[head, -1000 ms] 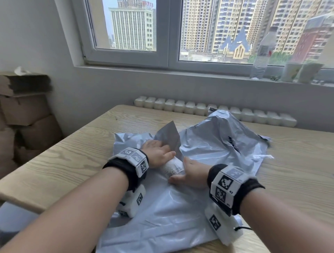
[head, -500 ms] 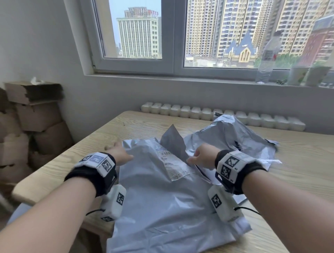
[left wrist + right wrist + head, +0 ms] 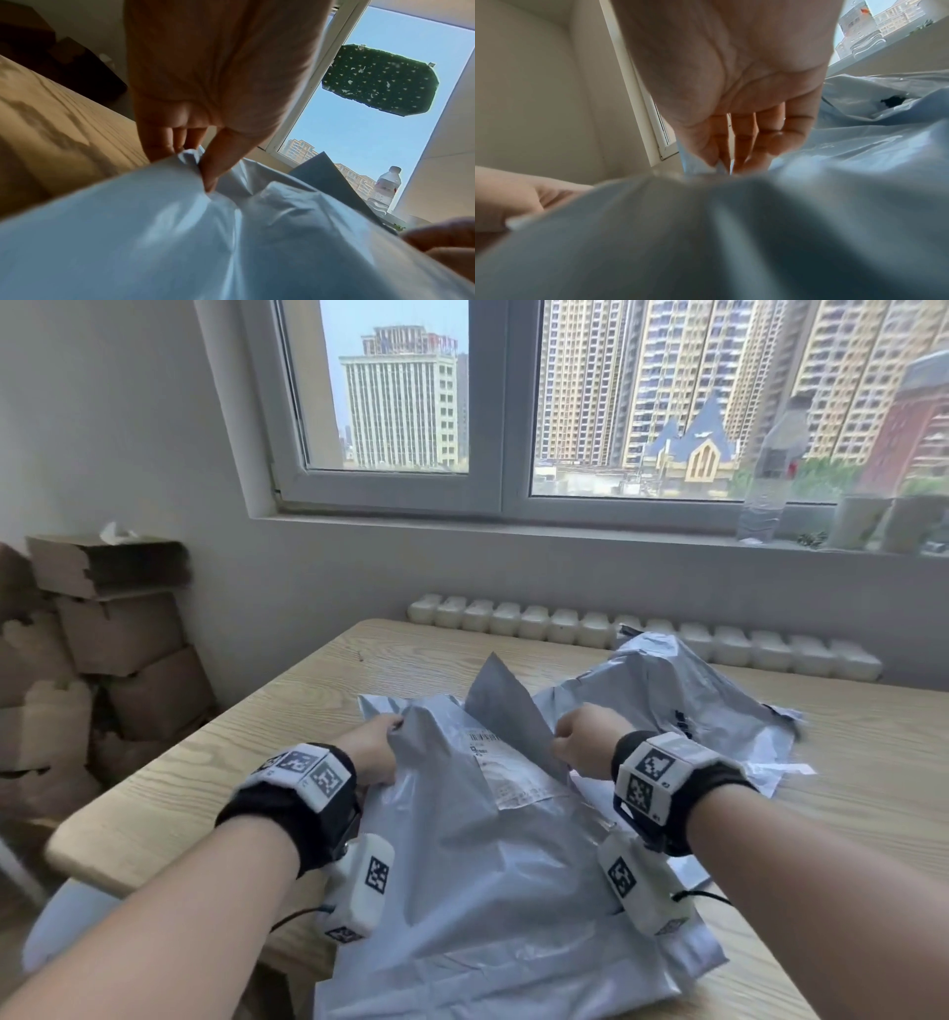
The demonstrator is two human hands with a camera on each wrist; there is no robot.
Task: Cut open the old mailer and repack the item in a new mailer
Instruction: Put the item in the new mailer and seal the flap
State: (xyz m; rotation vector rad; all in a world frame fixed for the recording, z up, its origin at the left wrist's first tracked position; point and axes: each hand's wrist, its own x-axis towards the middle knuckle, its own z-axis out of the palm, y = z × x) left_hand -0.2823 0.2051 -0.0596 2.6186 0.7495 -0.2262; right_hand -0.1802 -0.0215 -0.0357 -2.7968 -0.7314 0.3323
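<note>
A grey mailer with a white shipping label lies in front of me on the wooden table. My left hand pinches its far left corner between thumb and fingers, and the left wrist view shows the film bunched in my left hand. My right hand grips the far right edge beside a dark grey flap that stands up. In the right wrist view the fingers of my right hand close on the film. A second, crumpled grey mailer lies behind to the right. The item is hidden.
Stacked cardboard boxes stand left of the table. A water bottle and cups are on the window sill. A row of white blocks runs along the table's far edge. A white paper strip lies at the right.
Both hands left the middle of the mailer, where they were pressing the label, and spread to its far corners. They now hold the far edge slightly raised.
</note>
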